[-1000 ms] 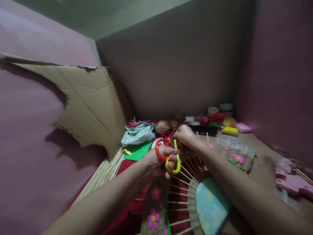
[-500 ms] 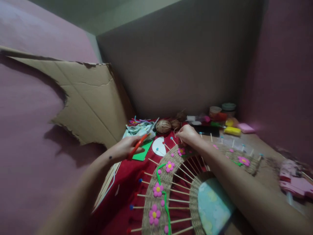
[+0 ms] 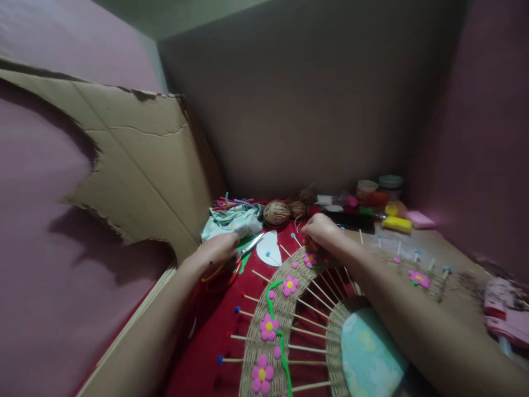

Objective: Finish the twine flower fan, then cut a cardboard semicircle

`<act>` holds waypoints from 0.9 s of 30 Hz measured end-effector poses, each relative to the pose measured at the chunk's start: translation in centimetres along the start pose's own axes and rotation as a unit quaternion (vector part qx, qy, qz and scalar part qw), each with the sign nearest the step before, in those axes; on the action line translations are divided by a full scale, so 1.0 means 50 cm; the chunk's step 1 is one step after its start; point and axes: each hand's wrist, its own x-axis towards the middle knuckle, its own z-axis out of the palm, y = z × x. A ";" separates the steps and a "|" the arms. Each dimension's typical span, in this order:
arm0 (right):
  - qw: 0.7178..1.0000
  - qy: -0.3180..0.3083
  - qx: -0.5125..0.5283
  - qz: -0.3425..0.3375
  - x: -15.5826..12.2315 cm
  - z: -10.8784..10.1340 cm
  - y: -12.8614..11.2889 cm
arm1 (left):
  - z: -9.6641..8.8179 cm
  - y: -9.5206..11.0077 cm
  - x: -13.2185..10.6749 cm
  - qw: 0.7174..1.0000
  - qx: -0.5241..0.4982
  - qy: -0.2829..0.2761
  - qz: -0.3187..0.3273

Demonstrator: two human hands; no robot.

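Observation:
My left hand [image 3: 221,249] is closed at the scissors [image 3: 250,246], low over the red cloth. Their orange handles show under the hand, and the blades point up and right over a green sheet [image 3: 247,259]. Beyond the blade tips is a white half-disc [image 3: 268,247]. At the top outer edge of a woven half-round fan [image 3: 278,300], my right hand [image 3: 321,230] is closed in a pinch; what its fingers hold is hidden. Pink clay flowers [image 3: 269,327] and a green vine decorate the fan's band. Sticks radiate across it, several tipped with blue or red beads.
Balls of twine [image 3: 276,213] sit at the back beside a bunched pale cloth [image 3: 231,220]. Torn cardboard [image 3: 140,160] leans at the left wall. Back right are tubs [image 3: 390,184] and a yellow clay pack [image 3: 397,224]. A pink glue gun [image 3: 506,317] lies far right.
My left hand has come down with the scissors, whose blades now lie lower, over the green sheet. My right hand stays at the fan's top edge. The view has shifted slightly.

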 end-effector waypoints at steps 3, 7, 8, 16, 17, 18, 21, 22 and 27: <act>1.000 -0.008 -0.015 0.007 0.011 0.002 -0.001 | 0.009 0.058 0.071 1.000 -0.002 0.013 0.014; 0.999 0.002 -0.033 0.012 0.027 0.004 0.002 | 0.036 0.121 0.159 0.999 0.034 0.030 -0.022; 0.999 0.003 -0.037 0.012 0.030 0.004 0.003 | 0.043 0.130 0.174 0.998 0.044 0.033 -0.031; 0.999 -0.009 -0.036 0.010 0.039 0.002 0.022 | 0.070 0.137 0.194 0.995 0.096 0.041 -0.008; 0.999 -0.010 -0.032 0.009 0.039 0.002 0.025 | 0.066 0.136 0.188 0.994 0.098 0.044 -0.003; 1.000 -0.010 -0.026 0.007 0.040 0.002 0.027 | 0.060 0.136 0.181 0.994 0.098 0.048 0.000; 1.000 0.003 -0.003 -0.005 0.034 -0.008 0.029 | 0.037 0.138 0.158 0.993 0.089 0.072 0.005; 1.000 0.011 0.005 -0.012 0.030 -0.016 0.026 | 0.029 0.139 0.150 0.993 0.081 0.084 0.006; 0.997 0.050 0.038 -0.043 -0.010 -0.080 0.012 | -0.001 0.146 0.119 0.990 -0.002 0.140 0.022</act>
